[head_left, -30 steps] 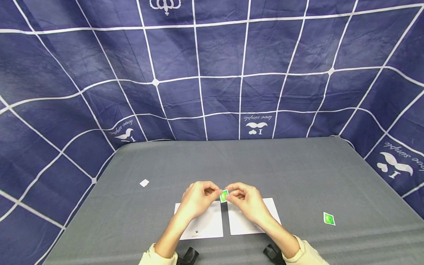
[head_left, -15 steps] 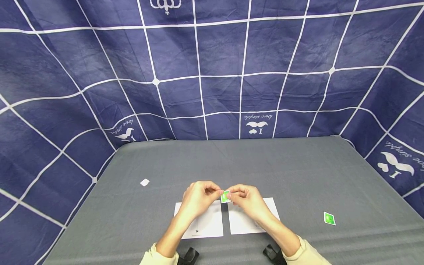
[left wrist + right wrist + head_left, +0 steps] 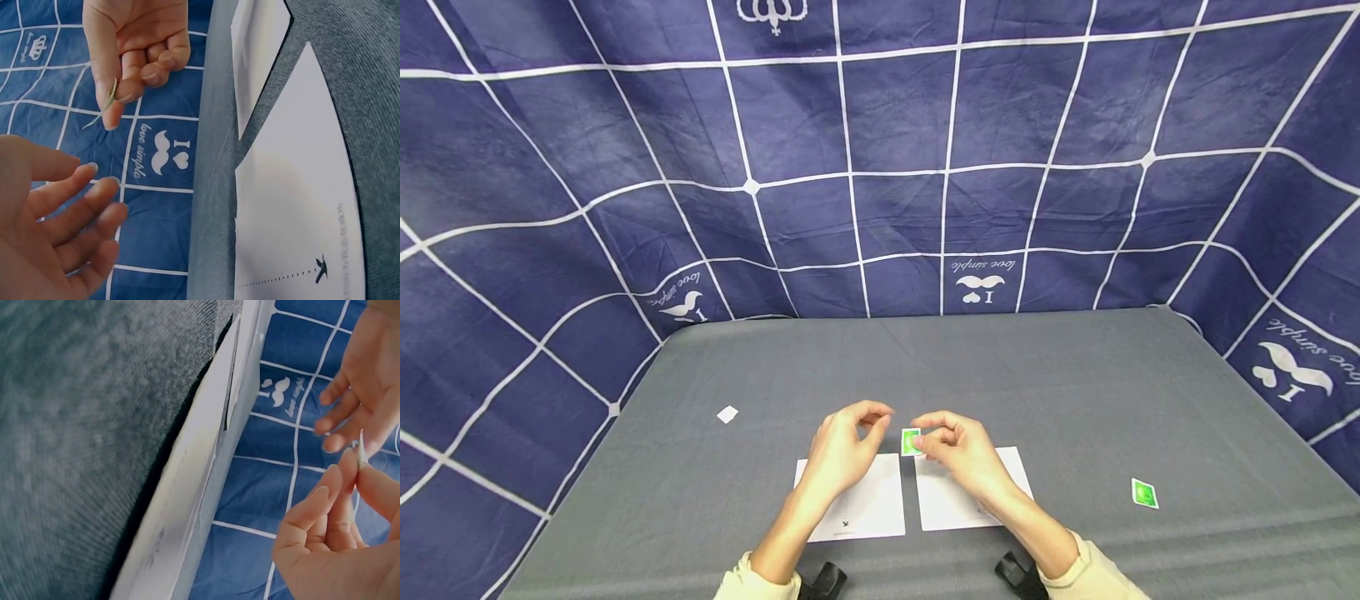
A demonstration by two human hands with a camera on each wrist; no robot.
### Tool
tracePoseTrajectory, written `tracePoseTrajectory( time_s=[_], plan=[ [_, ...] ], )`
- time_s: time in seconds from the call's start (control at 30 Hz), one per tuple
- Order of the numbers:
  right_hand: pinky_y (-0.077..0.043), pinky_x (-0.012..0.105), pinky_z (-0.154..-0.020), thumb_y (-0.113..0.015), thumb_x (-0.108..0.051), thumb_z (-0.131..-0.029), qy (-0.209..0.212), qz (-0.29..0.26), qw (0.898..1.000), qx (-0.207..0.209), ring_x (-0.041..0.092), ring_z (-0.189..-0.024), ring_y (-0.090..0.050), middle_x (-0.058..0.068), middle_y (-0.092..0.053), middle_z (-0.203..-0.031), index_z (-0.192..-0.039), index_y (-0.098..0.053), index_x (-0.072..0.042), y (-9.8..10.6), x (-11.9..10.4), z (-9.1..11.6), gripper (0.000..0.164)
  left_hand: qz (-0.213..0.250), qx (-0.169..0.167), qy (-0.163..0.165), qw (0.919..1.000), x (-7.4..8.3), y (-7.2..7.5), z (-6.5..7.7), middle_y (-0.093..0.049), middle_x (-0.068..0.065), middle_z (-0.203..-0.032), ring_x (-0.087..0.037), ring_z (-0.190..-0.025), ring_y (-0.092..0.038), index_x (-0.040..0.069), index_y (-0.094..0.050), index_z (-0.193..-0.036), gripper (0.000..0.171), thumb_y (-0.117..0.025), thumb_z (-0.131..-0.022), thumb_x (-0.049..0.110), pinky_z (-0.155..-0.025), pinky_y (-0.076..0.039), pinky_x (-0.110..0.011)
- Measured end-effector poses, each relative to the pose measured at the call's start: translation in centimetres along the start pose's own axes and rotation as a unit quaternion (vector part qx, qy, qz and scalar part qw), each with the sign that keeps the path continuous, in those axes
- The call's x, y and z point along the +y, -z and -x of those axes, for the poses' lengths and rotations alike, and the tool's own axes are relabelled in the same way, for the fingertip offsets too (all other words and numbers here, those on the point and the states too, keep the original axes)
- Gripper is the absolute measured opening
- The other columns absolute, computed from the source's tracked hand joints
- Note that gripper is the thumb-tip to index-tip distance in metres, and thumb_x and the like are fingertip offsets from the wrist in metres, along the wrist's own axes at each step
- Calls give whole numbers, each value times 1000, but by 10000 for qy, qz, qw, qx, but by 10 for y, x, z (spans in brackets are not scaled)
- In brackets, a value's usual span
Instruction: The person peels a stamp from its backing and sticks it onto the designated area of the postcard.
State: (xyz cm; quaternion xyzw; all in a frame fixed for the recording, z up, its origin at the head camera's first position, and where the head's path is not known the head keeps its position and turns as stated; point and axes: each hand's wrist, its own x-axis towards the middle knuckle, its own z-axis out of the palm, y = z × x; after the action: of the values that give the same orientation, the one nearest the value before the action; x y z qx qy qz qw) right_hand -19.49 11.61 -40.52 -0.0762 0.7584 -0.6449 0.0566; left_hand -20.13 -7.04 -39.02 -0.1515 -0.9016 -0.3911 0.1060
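In the head view my right hand [image 3: 958, 450] pinches a small green card with a white border [image 3: 910, 442] between thumb and fingertips. It holds the card up, over the far edges of two white sheets. Both wrist views show that card edge-on as a thin, slightly bent sliver [image 3: 113, 94]. My left hand [image 3: 844, 450] is just left of the card and apart from it, fingers loosely bent with nothing between them. Below the hands lie the left white sheet [image 3: 880, 504] and the right white sheet [image 3: 942, 504], side by side with a narrow gap.
A second green card [image 3: 1145, 493] lies on the grey cloth-covered table [image 3: 1060, 375] at the right. Farther left is a small white piece [image 3: 727, 414]. A blue curtain with white grid lines [image 3: 895, 212] closes off the back and sides.
My left hand has let go of the green card and drawn back a little to the left, its thumb and finger parting. The right hand keeps its pinch on the card.
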Motion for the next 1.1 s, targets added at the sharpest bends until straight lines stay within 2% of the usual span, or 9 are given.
tracePoseTrajectory(
  time_s=[0.13,0.27,0.47,0.7,0.83,1.1],
  plan=[
    [-40,23,-59,-69,-8,-86,-112,-6,9998,-173,19,-71,-57,13,-67,-76,-112,-63,4,0,3,0,30,-260,-478,293,9981,-5,0,8,-67,-8,-108,-30,-104,-61,7,-67,-112,23,-63,-91,14,-81,-47,-51],
    [-47,27,-65,-68,-8,-86,-144,-96,9997,-186,23,-75,-59,14,-68,-80,-105,-65,4,1,5,-2,22,-579,-982,374,9928,-11,3,18,-56,-18,-127,-40,-119,-50,1,-60,-124,39,-66,-89,19,-91,-39,-59],
    [-46,28,-64,-67,-6,-86,-142,-89,9998,-121,20,-72,-58,10,-68,-79,-100,-65,3,4,6,-3,16,-1106,-1547,419,9808,-19,6,33,-43,-25,-139,-49,-129,-33,2,-50,-134,58,-71,-86,27,-95,-24,-71],
    [-41,23,-60,-67,-5,-85,-133,-97,9998,-103,15,-68,-54,10,-64,-74,-99,-65,3,4,8,-2,16,-1392,-1778,668,9719,-29,7,44,-42,-22,-141,-48,-132,-29,8,-49,-137,66,-71,-83,40,-95,-19,-74],
    [-36,21,-56,-67,-5,-86,-136,-40,9998,-129,13,-65,-51,8,-60,-69,-98,-66,2,5,9,-3,14,-1471,-1907,853,9668,-34,12,51,-39,-20,-144,-47,-134,-25,11,-48,-139,74,-72,-80,48,-93,-15,-76],
    [-33,20,-52,-66,-6,-86,-35,126,9998,-114,16,-63,-50,9,-58,-65,-93,-67,-1,8,11,-4,8,-1860,-2255,1217,9485,-45,29,62,-28,-19,-151,-50,-136,-16,14,-41,-144,86,-71,-76,57,-91,-12,-78]
  ],
)
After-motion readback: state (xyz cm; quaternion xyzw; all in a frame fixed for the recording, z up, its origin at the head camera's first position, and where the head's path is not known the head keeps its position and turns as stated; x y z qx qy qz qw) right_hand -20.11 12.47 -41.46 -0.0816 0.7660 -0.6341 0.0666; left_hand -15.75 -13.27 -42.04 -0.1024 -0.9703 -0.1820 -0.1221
